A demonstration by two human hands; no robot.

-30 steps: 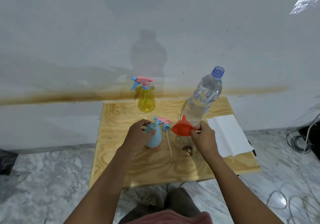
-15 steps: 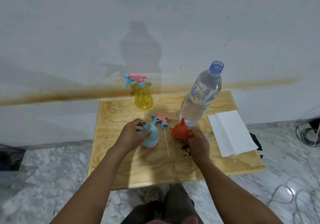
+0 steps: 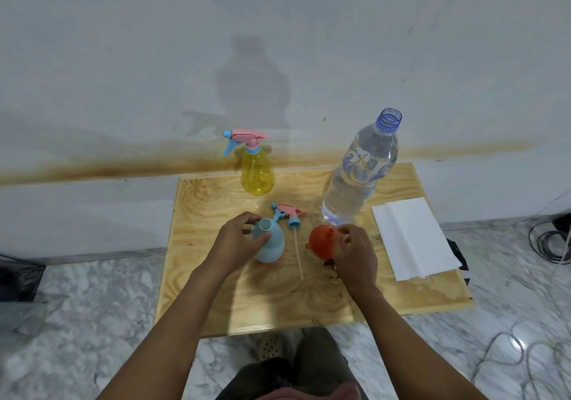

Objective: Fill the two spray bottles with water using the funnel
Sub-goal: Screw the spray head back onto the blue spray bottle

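My left hand (image 3: 239,242) grips the neck of the light blue spray bottle (image 3: 272,246), which stands open-topped on the wooden table (image 3: 216,291). Its pink and blue spray head (image 3: 289,213) lies flat just behind, with its dip tube pointing toward me. My right hand (image 3: 355,253) holds the orange funnel (image 3: 323,240), tilted with its wide mouth facing left, low over the table. The yellow spray bottle (image 3: 257,174) stands at the back with its spray head on. A large clear water bottle (image 3: 358,177), uncapped, stands at the back right.
A folded white paper towel (image 3: 414,236) lies on the table's right side. The white wall rises directly behind the table. Marble floor surrounds it, with black cables (image 3: 550,239) at the right and my knees (image 3: 293,375) below the front edge.
My right hand has turned the funnel from spout-up to tilted sideways and brought it slightly nearer me. My left hand stays on the blue bottle.
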